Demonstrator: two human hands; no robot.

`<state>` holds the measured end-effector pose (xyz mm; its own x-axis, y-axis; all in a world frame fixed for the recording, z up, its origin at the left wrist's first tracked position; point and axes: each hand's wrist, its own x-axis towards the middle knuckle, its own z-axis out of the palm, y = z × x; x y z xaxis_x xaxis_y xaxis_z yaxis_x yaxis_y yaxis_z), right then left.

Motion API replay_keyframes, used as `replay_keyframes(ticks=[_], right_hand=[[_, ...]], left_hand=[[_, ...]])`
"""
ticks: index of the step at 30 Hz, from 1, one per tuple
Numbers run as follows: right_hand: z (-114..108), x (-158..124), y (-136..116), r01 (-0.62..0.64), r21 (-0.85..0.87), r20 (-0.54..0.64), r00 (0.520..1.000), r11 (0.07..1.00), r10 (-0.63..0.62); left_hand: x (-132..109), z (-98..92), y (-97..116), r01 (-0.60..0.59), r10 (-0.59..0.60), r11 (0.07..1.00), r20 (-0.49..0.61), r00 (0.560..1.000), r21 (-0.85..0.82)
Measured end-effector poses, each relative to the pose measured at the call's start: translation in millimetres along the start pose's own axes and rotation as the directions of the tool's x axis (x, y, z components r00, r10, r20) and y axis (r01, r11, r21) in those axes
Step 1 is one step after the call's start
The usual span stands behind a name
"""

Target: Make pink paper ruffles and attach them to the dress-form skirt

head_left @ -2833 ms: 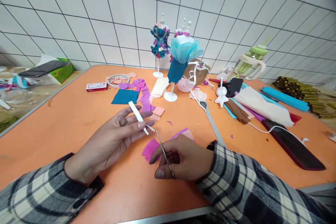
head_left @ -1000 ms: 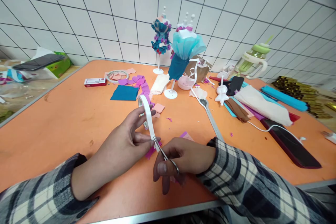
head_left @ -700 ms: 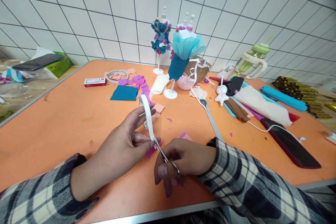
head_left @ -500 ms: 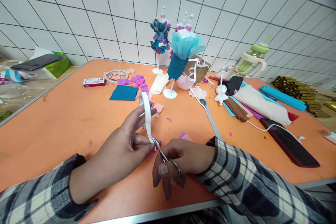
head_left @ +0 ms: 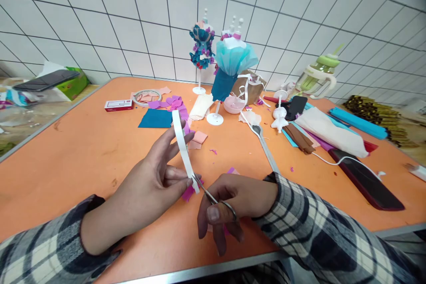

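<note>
My left hand (head_left: pixel 146 182) is closed on white tape (head_left: pixel 182 144), which rises in a narrow band from the thumb and fingertips past the raised fingers. A tape end hangs just below the fingertips, beside a small magenta paper piece (head_left: pixel 188 193). My right hand (head_left: pixel 229 202) grips small metal scissors (head_left: pixel 211 196), its thumb in one handle loop. The scissor tips meet the tape right by my left fingertips; whether the blades are fully closed is hard to make out. Beyond my left hand lie a dark teal paper square (head_left: pixel 155 118) and peach paper pieces (head_left: pixel 199 139).
Doll forms in a blue paper dress (head_left: pixel 229 69) and a teal flowered dress (head_left: pixel 202 49) stand at the back. A tape roll (head_left: pixel 147 97) and small box (head_left: pixel 119 105) lie left. Rightward are folded papers (head_left: pixel 333 132), a phone (head_left: pixel 366 179), and a bottle (head_left: pixel 317 77).
The tape in my left hand has turned, its band now straighter and tilted left. A tape end shows below the scissor tips. My right hand has shifted slightly right.
</note>
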<state>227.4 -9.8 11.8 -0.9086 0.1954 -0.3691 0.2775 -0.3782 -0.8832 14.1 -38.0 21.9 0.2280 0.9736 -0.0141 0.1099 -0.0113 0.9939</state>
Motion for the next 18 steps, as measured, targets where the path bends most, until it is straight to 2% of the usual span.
replay_keyframes(ticks=[8,9,11,13,14,15,18], right_hand=[[-0.2,-0.5,-0.4,-0.032,-0.015,0.032,0.999,0.999,0.033],[0.3,0.4,0.2,-0.013,-0.021,-0.011,1.0,1.0,0.013],[1.4,3.3,1.0,0.071,-0.053,-0.218,0.973,0.996,-0.081],[2.3,7.8,1.2,0.13,-0.106,-0.46,0.873,0.986,-0.164],[2.6,10.4,1.1,0.126,-0.121,-0.54,0.824,0.985,-0.171],[2.9,13.0,1.1,0.104,-0.123,-0.586,0.795,0.987,-0.157],[2.7,18.8,1.3,0.068,-0.097,-0.64,0.76,0.993,-0.115]], left_hand=[[-1.5,-0.2,-2.3,0.006,-0.006,1.0,0.04,0.999,-0.001],[-1.4,-0.2,-2.6,0.005,-0.005,1.0,0.044,0.999,-0.009],[-0.4,-0.3,-3.1,-0.001,0.001,1.0,0.019,1.0,-0.03],[1.3,-0.2,-3.5,-0.002,0.001,0.999,-0.034,0.999,-0.046],[2.1,0.1,-3.7,-0.005,0.002,0.999,-0.058,0.998,-0.053],[2.8,0.4,-3.9,-0.007,0.002,0.998,-0.075,0.997,-0.056],[3.2,1.9,-3.9,-0.021,0.017,0.998,-0.079,0.997,-0.052]])
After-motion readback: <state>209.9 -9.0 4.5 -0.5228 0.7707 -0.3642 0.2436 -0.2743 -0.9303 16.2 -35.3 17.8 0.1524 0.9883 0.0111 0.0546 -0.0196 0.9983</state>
